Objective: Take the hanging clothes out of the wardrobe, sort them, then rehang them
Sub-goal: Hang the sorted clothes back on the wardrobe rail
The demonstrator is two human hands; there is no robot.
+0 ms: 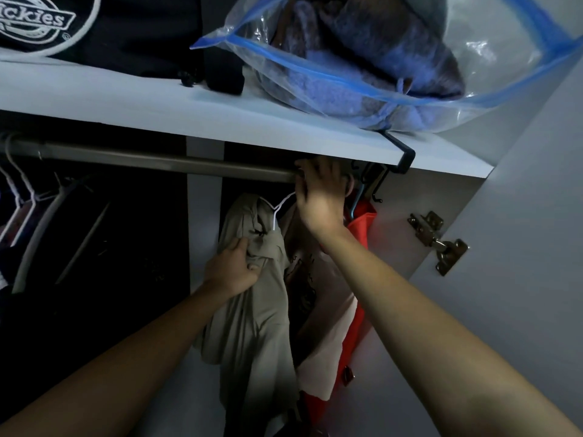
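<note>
A beige garment (pixel 252 326) hangs on a white hanger (pixel 280 206) under the grey wardrobe rail (pixel 157 160). My left hand (pixel 230 269) grips a bunch of its cloth near the collar. Higher up, my right hand (pixel 318 197) reaches to the rail's right end, where the hanger's hook goes; its fingers curl round the hook there, which they hide. Behind the beige garment hang a pale printed shirt (pixel 318 291) and an orange-red garment (pixel 359 234).
Dark clothes on white hangers (pixel 22 197) fill the rail's left end. The white shelf (pixel 157 111) above carries a black Dickies bag (pixel 104 23) and a clear zip bag of blue fabric (pixel 378 58). A black over-shelf hook (pixel 400 156) and the door hinge (pixel 438 241) sit at right.
</note>
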